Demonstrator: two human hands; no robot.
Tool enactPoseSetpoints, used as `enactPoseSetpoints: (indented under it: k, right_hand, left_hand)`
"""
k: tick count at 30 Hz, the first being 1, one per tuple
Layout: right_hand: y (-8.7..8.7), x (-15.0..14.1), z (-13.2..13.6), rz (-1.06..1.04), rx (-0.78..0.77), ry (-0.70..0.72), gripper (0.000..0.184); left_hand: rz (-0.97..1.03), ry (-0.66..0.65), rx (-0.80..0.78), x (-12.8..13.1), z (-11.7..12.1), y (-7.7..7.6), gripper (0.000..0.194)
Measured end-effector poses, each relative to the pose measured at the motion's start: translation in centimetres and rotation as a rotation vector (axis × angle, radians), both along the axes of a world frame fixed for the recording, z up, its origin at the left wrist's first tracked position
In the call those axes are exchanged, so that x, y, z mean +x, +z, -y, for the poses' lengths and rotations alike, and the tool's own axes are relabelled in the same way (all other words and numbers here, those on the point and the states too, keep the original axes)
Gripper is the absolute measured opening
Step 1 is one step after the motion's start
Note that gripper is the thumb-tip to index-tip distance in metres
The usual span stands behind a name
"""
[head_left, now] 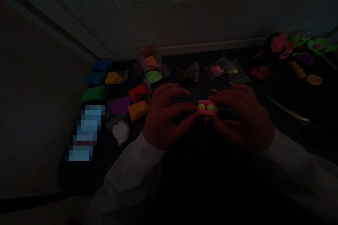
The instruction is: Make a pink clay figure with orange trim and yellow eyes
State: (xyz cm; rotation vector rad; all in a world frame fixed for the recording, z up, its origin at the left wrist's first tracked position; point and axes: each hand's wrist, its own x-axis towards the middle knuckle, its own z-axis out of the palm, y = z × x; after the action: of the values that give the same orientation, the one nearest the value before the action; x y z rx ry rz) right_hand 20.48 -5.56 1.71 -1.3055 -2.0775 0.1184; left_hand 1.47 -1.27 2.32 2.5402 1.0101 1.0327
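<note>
Between both hands is a small pink clay piece (206,111) with two pale yellow balls set between its upper and lower pink layers. The thumb and index finger of my left hand (166,117) pinch its left end, the other fingers held apart. From the other side, my right hand (244,119) grips the right end with thumb and fingertips. A small reddish bit shows just below the piece. On the dark table behind it lies a thin pink clay strip (215,90). The scene is dim, so fine detail is hard to make out.
Bags of coloured clay, such as purple (120,105) and white (120,132), lie at left near a blurred-out lit screen (87,132). Scissors (293,113) rest at right. Behind them are finished clay shapes, including a pink flower (279,43). A pale panel (211,17) borders the back.
</note>
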Motion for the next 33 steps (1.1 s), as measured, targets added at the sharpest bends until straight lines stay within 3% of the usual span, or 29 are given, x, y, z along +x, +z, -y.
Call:
enactPoseSetpoints:
  k: [15, 23, 33]
  right_hand:
    - [0.06, -0.16, 0.00, -0.012, 0.006, 0.004, 0.032]
    - [-0.06, -0.25, 0.01, -0.023, 0.019, 0.010, 0.032]
    - [0.00, -0.50, 0.16, -0.036, 0.000, 0.029, 0.030]
  left_hand:
    - [-0.031, -0.013, -0.082, -0.09, 0.24, 0.31, 0.011]
    - [-0.002, 0.035, -0.011, 0.02, 0.58, 0.30, 0.015]
    - [0.015, -0.024, 0.004, 0.01, 0.52, 0.17, 0.014]
